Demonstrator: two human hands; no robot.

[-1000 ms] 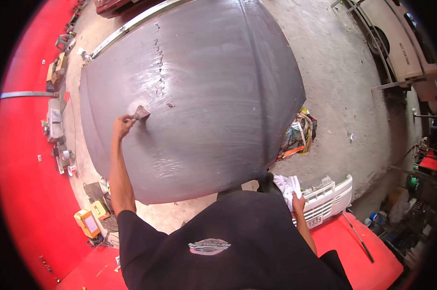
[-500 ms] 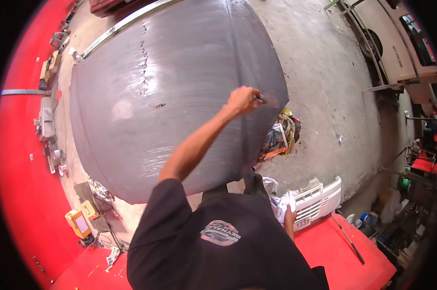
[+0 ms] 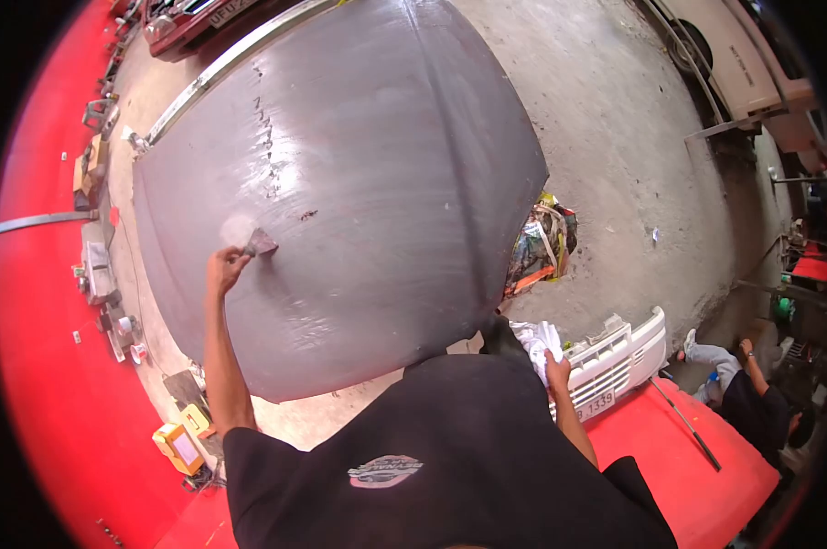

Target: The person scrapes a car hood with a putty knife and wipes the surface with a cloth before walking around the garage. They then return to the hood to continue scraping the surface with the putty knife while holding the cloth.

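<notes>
Under my hands lies a large grey car hood (image 3: 368,192), with wet-looking streaks, a pale round patch and a line of dark jagged marks on it. My left hand (image 3: 227,267) is closed around a small short-handled tool (image 3: 263,242) with a flat, squarish, reddish-brown end. That end overlaps the hood's left part, beside the pale patch; I cannot tell whether it is a brush or a scraper. Low on the right, my right hand (image 3: 557,368) is closed on a bunched white cloth (image 3: 537,341), away from the hood's near right edge.
A white grille (image 3: 619,361) with a number plate stands at the right, beside a red panel (image 3: 697,457) bearing a thin rod. A filled bag (image 3: 543,242) sits by the hood's right edge. Another person (image 3: 752,384) is at far right. A red vehicle (image 3: 194,23) stands beyond.
My left hand has swept from the hood's right side to its left with the tool. My right hand still holds the cloth. A person has come into view at right.
</notes>
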